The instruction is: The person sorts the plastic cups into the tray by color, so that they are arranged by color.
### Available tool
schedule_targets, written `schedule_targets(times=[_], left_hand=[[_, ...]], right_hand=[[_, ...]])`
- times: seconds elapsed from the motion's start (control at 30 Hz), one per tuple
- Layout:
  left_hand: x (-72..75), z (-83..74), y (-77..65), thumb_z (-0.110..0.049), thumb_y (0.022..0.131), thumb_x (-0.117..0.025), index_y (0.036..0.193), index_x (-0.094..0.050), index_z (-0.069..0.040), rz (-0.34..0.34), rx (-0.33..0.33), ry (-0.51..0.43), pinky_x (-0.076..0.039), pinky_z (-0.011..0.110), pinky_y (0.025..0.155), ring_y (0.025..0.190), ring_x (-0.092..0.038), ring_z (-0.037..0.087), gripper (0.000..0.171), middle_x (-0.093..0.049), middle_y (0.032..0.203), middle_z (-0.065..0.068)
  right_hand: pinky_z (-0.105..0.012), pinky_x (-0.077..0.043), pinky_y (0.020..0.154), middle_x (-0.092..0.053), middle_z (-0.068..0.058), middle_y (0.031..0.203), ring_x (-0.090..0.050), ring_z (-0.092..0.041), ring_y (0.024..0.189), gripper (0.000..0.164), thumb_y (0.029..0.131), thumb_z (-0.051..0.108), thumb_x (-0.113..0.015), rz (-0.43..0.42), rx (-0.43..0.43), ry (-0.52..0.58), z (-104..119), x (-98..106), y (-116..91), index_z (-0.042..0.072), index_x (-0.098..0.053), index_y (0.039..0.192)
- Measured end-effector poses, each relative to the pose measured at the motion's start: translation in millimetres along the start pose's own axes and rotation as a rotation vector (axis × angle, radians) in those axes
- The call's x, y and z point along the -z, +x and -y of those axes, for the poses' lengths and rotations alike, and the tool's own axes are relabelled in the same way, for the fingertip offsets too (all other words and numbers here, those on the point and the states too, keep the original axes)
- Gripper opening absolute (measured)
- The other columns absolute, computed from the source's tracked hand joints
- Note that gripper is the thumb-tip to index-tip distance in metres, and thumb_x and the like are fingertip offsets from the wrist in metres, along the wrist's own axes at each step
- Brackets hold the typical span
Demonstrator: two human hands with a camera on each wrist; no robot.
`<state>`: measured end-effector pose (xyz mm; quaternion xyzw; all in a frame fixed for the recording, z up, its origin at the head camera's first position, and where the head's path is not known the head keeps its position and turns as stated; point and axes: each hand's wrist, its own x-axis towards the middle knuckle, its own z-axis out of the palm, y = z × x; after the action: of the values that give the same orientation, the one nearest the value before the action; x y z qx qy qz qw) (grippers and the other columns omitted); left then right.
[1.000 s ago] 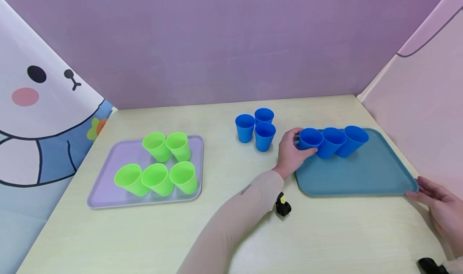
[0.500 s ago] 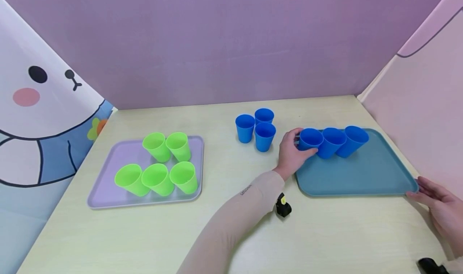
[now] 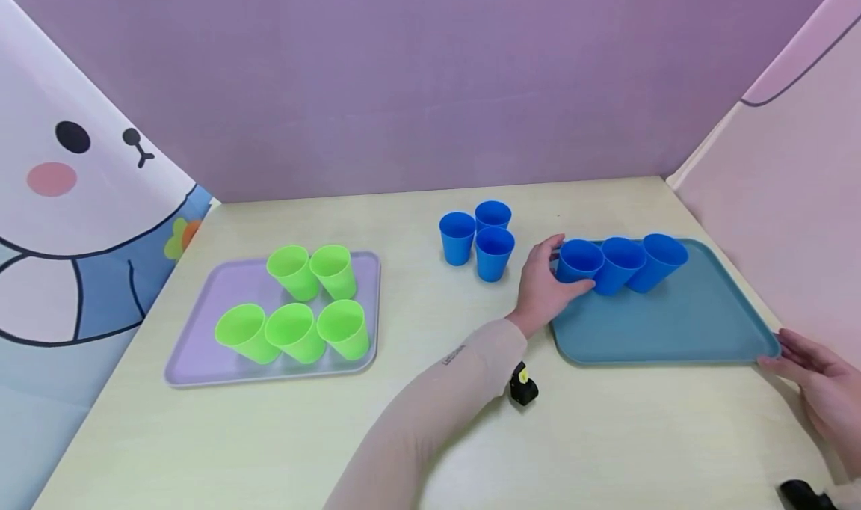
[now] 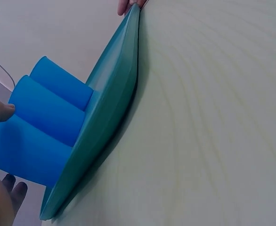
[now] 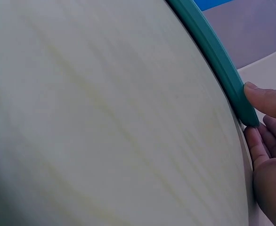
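Observation:
My left hand (image 3: pixel 543 289) curves round the leftmost blue cup (image 3: pixel 577 267), with its thumb on the near side and fingers on the far left side. That cup stands in a row against a middle blue cup (image 3: pixel 615 272) and a right blue cup (image 3: pixel 655 267). All three are on the teal tray (image 3: pixel 666 338), along its back left part. At the tray's near right corner my right hand (image 3: pixel 824 383) pinches the rim. In the right wrist view the thumb (image 5: pixel 267 101) lies on top of the rim and fingers reach under it.
Behind and left of my left hand, three more blue cups (image 3: pixel 493 254) stand grouped on the pale table (image 3: pixel 437 405). A lilac tray (image 3: pixel 269 379) at the left bears several green cups (image 3: pixel 343 330) in two rows. A purple wall (image 3: pixel 430 84) rises at the back.
The fingers of my left hand have loosened slightly at the leftmost cup. Cups, trays and my right hand stay in place; the view has shifted a little.

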<state>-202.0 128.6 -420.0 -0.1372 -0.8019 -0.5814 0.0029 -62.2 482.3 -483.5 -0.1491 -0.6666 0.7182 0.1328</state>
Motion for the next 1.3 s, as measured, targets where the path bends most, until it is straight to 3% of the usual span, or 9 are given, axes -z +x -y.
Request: schedule_targets(times=[0.2,0.63,0.87,1.1,1.3], left_hand=[[8.3,-6.9,-1.7,-0.020,0.084,-0.082,0.148,-0.041,-0.015,-0.013,-0.051,0.010,-0.045,0.023,0.100,0.129,-0.049,0.013,0.077,-0.051,0.142,0.000],[38.3,-20.2,-5.1,-0.009,0.085,-0.080,0.146,-0.043,-0.009,-0.104,-0.195,-0.122,-0.048,0.030,0.099,0.127,-0.052,0.015,0.071,-0.054,0.139,0.009],[59.5,-17.8,-6.0,-0.009,0.085,-0.079,0.143,-0.045,-0.004,-0.195,-0.261,-0.198,-0.050,0.033,0.096,0.122,-0.053,0.018,0.068,-0.056,0.134,0.014],[77.0,-11.1,-7.9,-0.010,0.085,-0.080,0.140,-0.047,-0.002,-0.300,-0.308,-0.196,-0.051,0.034,0.093,0.119,-0.055,0.022,0.064,-0.058,0.128,0.014],[84.3,0.2,-10.0,-0.005,0.084,-0.080,0.138,-0.045,0.000,-0.366,-0.331,-0.197,-0.049,0.047,0.092,0.120,-0.050,0.033,0.065,-0.053,0.124,0.017]], right_hand=[[-0.002,-0.043,0.073,-0.067,0.022,0.096,-0.060,0.008,0.084,0.052,0.086,-0.017,-0.065,0.000,0.015,0.077,6.0,-4.9,-1.7,0.032,-0.071,0.101],[-0.001,-0.042,0.074,-0.065,0.025,0.095,-0.058,0.012,0.085,0.054,0.088,-0.015,-0.065,-0.011,0.001,0.032,5.6,-3.8,-1.4,0.036,-0.068,0.104],[-0.001,-0.041,0.071,-0.064,0.025,0.093,-0.057,0.011,0.083,0.052,0.086,-0.015,-0.068,-0.029,-0.017,0.034,7.0,-5.9,0.1,0.036,-0.069,0.098],[0.000,-0.038,0.076,-0.064,0.029,0.094,-0.057,0.014,0.084,0.055,0.087,-0.014,-0.067,-0.039,-0.006,-0.002,4.2,-5.1,1.4,0.038,-0.067,0.103],[0.000,-0.039,0.078,-0.064,0.029,0.093,-0.056,0.015,0.083,0.053,0.087,-0.012,-0.069,-0.052,-0.012,-0.027,2.5,-4.0,2.6,0.039,-0.066,0.104]])
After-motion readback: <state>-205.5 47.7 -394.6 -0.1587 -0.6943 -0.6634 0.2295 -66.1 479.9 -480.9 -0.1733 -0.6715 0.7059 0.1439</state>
